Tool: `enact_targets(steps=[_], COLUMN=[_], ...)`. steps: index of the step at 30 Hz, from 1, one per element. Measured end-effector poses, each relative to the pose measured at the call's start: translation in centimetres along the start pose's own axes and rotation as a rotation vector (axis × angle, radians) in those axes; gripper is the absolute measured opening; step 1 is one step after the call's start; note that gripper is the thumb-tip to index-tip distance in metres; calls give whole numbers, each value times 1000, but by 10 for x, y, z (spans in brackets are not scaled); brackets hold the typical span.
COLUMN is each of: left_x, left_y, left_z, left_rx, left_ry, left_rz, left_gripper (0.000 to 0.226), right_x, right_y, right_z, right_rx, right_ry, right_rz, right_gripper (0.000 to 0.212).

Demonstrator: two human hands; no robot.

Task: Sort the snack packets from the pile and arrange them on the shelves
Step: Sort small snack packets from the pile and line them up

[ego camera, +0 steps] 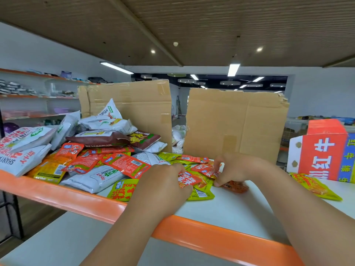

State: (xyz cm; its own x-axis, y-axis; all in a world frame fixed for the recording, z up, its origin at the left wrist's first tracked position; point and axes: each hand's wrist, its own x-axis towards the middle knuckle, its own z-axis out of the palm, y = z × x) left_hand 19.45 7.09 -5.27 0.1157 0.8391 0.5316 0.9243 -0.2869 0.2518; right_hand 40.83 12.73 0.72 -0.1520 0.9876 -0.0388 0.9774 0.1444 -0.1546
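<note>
— Forearms cross the orange edge of the shelf (192, 226). Hands?
— Left hand (165, 183) grips a small red packet (187, 179); right hand (236, 167) pinches an orange packet (205, 169), both over yellow-green packets (200, 194).
— And the pile (92, 150)?
— Heaped further left on the shelf: white, brown, orange bags, before cardboard (134, 104).

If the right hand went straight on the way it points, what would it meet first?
The right hand points up-left and pinches a red packet. Next, probably, come the yellow packets behind it, though depth is unclear.
</note>
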Motion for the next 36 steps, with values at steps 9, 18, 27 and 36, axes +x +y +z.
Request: enact_targets(steps=[9,18,27,36], left_x=[0,-1,7,5], left_y=[-3,-2,11,122], left_z=[1,1,-11,-26], left_rx=[-37,-24,-125,-229], left_ry=[90,106,63,96], left_rz=[13,-3,-51,-16], left_gripper=[49,48,42,31], right_x=[19,23,-1,-105], right_y=[10,6,3,87], right_z=[4,6,-13,-69], right_rx=[225,273,315,224], right_ry=[125,163,268,419], right_rz=[-76,-125,-153,-128], right_gripper=[47,43,36,36])
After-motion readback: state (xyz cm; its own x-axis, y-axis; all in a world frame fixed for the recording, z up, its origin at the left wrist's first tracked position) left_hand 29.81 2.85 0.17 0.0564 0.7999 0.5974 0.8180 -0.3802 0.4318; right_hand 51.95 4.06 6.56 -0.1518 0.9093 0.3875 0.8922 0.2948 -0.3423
